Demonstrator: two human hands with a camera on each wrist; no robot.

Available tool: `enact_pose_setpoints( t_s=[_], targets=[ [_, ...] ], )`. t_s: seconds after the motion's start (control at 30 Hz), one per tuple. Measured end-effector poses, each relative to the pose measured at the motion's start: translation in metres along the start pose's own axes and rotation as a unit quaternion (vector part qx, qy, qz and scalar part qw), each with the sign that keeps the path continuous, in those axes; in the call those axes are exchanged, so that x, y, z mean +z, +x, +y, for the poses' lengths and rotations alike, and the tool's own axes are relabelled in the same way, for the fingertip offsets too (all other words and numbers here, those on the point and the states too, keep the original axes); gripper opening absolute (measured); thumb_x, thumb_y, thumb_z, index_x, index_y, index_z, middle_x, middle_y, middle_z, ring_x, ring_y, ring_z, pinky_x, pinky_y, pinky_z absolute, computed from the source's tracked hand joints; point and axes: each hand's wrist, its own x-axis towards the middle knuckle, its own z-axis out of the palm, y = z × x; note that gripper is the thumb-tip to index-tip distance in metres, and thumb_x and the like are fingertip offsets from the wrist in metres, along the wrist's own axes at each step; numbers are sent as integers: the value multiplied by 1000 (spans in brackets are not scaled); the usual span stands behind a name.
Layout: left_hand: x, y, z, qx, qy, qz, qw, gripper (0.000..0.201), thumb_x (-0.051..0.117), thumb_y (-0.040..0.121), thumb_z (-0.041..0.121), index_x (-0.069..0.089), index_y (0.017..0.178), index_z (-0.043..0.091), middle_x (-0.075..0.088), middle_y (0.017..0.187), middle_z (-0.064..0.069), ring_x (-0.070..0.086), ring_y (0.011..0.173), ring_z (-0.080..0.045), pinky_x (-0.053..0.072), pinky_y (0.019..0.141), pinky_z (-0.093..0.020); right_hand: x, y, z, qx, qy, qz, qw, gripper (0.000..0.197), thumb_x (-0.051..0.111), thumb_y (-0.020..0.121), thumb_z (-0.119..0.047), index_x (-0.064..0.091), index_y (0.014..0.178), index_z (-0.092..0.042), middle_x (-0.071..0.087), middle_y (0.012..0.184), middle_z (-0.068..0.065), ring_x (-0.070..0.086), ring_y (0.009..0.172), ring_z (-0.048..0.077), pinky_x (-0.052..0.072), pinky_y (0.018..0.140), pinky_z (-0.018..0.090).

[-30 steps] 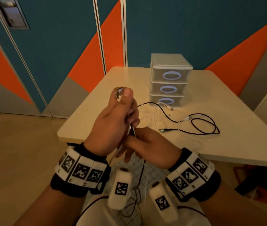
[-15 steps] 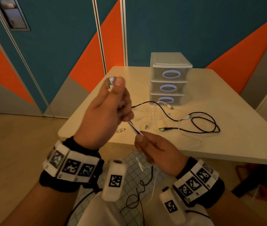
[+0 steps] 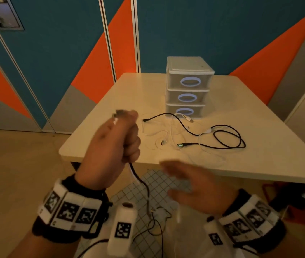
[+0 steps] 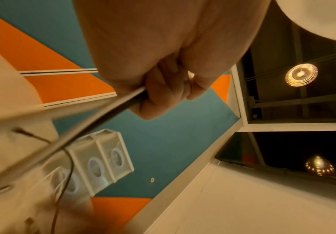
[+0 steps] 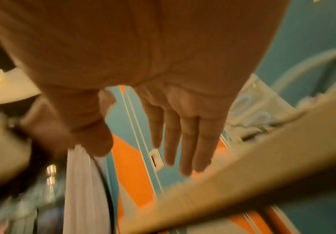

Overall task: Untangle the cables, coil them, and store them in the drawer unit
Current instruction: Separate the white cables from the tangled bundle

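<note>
The held cables [image 3: 136, 176], one black and one white, ran out of the bottom of the left hand [image 3: 114, 144], which was closed in a fist around them, with a connector end poking out above the thumb; they hung down past the table edge toward the lap. Half a second earlier the right hand [image 3: 194, 190] had pinched these strands just below the left fist; now it had let go and hovered, blurred, with fingers [image 5: 183, 142] straight and spread, holding nothing. The left hand had dropped lower and moved rightward. The remaining cables [image 3: 194, 135], black and white, lay tangled on the table [image 3: 259, 164] in front of the drawer unit [image 3: 189, 86], unchanged. All three drawers were shut. Behind stood a teal, orange and grey wall [image 3: 185, 25].
</note>
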Motion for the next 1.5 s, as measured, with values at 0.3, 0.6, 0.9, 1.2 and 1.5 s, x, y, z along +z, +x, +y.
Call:
enact_pose_setpoints(
  t_s=[0.3, 0.6, 0.9, 1.2, 1.5],
  targets=[
    [22, -19, -44, -33, 171, -60, 983, 31, 53, 88, 31, 51, 57, 29, 40, 51, 9, 34, 48, -8, 33, 52, -25, -37, 30, -90, -152, -170, 136, 964, 34, 46, 100, -37, 63, 129, -30, 70, 120, -12, 64, 108, 2, 51, 91, 29],
    [28, -24, -49, -78, 158, -71, 982, 32, 48, 98, -2, 54, 74, 19, 51, 53, 18, 41, 48, 0, 36, 51, -19, -36, 27, -76, -130, -71, 136, 980, 17, 70, 90, -20, 78, 96, -32, 75, 92, -22, 67, 91, -9, 53, 84, 20],
    [21, -22, -51, -120, 189, -93, 970, 46, 46, 100, 4, 67, 77, 38, 63, 52, 11, 61, 50, -14, 56, 57, -29, -32, 33, -71, -134, -63, 100, 984, 18, 72, 88, -18, 78, 100, -30, 72, 81, -26, 63, 69, -16, 49, 74, 8],
    [3, -27, -74, -190, 148, 3, 971, 21, 50, 70, 11, 62, 61, 26, 46, 47, 7, 40, 45, -10, 34, 55, -30, -4, 33, -63, -160, -163, 37, 973, 41, 39, 101, -36, 57, 137, -29, 67, 129, -3, 64, 115, 12, 53, 93, 36],
    [-15, -18, -82, -189, 76, 64, 977, 56, 60, 96, 33, 35, 47, 25, 26, 48, 2, 23, 39, -13, 26, 50, -28, -65, 45, 7, 18, -155, 247, 956, 30, 54, 96, -13, 68, 112, -33, 69, 114, -14, 65, 93, 2, 53, 86, 23]
  ],
)
